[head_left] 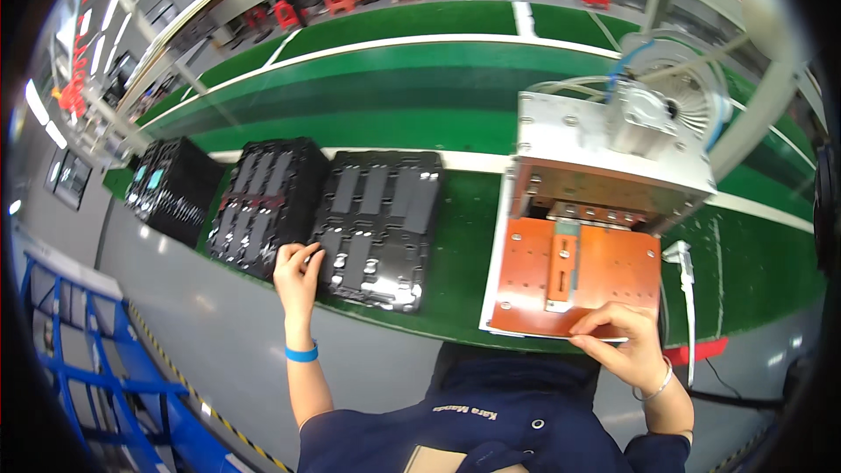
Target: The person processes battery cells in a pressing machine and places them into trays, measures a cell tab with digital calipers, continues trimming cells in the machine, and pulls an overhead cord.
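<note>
My left hand [298, 278] is at the near edge of the black trays, its fingertips pinched together; anything between them is too small to make out. It is over the gap between the middle tray stack [265, 201] and the right black tray [377, 226], both with grey strip-like pieces in their compartments. My right hand [624, 343] hovers at the front edge of an orange plate [613, 276] on a bench machine, thumb and forefinger brought close together. What they hold, if anything, cannot be seen. A slotted orange block [561, 267] sits in the plate's middle.
The machine's silver upper housing [613, 153] rises behind the orange plate, with a clear reel [679, 92] and blue tubing. Another black tray stack [171, 188] is at far left. A white handheld tool [685, 289] lies right of the machine. A green conveyor [394, 92] runs behind.
</note>
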{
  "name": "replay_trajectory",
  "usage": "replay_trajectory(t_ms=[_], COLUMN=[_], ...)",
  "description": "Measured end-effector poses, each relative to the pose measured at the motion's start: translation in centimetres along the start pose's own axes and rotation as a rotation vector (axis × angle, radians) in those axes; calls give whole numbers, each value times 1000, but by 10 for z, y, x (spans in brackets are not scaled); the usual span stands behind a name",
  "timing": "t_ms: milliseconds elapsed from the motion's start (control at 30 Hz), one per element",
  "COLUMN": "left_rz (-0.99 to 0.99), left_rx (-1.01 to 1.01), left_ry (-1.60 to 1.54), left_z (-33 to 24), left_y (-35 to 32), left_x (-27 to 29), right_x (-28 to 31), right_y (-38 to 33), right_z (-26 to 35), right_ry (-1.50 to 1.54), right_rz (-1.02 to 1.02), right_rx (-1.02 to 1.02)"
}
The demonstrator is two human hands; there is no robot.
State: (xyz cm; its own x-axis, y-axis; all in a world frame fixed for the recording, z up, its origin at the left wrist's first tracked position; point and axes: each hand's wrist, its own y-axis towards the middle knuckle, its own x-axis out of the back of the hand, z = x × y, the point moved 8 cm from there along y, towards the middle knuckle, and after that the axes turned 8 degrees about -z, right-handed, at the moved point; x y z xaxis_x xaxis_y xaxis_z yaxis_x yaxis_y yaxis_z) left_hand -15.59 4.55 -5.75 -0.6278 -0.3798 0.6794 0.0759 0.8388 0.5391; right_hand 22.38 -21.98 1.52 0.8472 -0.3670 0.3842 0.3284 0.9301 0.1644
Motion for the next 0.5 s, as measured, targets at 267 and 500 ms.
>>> replay_trajectory(t_ms=[267,500], left_rz=[-255,-302], left_rx=[-261,-276], left_ry=[146,252], left_z=[-30,-13], left_y=[-15,-25], left_x=[-10,-1], right_x=[10,4], right_y=[-26,-50], right_z=[5,-4], right_ry=[-54,-132], right_rz=[26,256], right_rx=[141,199])
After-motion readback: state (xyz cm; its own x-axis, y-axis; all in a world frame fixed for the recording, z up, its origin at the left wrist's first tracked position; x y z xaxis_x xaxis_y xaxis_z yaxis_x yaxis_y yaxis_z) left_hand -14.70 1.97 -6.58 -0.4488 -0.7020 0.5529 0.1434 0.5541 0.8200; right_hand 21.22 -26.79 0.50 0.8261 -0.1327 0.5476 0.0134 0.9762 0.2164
